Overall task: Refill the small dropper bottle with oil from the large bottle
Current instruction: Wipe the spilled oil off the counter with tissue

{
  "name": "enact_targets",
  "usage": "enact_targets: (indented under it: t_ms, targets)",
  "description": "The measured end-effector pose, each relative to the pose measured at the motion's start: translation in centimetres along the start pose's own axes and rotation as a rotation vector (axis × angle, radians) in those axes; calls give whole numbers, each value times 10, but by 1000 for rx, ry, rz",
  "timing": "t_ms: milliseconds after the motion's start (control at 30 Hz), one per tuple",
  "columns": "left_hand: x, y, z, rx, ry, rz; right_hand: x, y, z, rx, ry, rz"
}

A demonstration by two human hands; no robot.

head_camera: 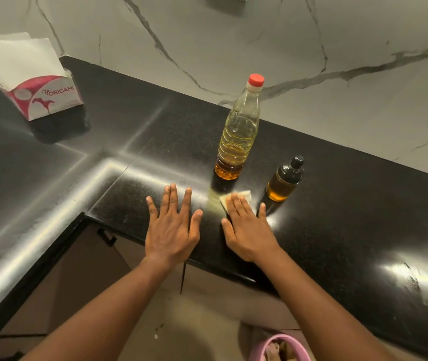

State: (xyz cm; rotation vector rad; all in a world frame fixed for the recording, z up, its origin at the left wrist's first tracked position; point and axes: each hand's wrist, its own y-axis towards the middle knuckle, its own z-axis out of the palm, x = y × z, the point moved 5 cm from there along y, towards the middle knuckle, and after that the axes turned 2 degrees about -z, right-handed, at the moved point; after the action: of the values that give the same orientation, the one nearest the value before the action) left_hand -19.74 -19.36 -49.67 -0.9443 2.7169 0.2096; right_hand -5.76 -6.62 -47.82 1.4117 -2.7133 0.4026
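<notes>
My left hand (172, 230) lies spread flat on the counter (351, 204). My right hand (246, 227), fingers straight, presses a tissue (244, 195) in front of the capped bottle (239, 134). The dropper (284, 181) stands capped just right of it, holding oil. This looks like wipe-up; next I'd pinch the tissue away.

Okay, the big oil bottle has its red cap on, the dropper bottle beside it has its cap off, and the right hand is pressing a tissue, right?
Not quite. The head view shows the dropper bottle with its black cap on, not off. The big oil bottle does have its red cap on, and the right hand does press flat on a tissue.
</notes>
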Motion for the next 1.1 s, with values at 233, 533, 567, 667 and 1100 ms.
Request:
enact_targets:
  t_ms: [233, 533, 567, 667, 1100]
  targets:
    - [-1, -1, -2, 8, -4, 11, 36, -15, 6, 16, 26, -190]
    - [-2, -1, -1, -13, 4, 5, 11, 15, -2, 12, 16, -15]
    - [-2, -1, -1, -6, 18, 5, 22, 16, 0, 14, 13, -47]
    - [-2, -1, -1, -6, 27, 10, 42, -23, 9, 26, -4, -160]
    - [-3, -2, 1, -23, 9, 27, 19, -29, 7, 19, -56, -50]
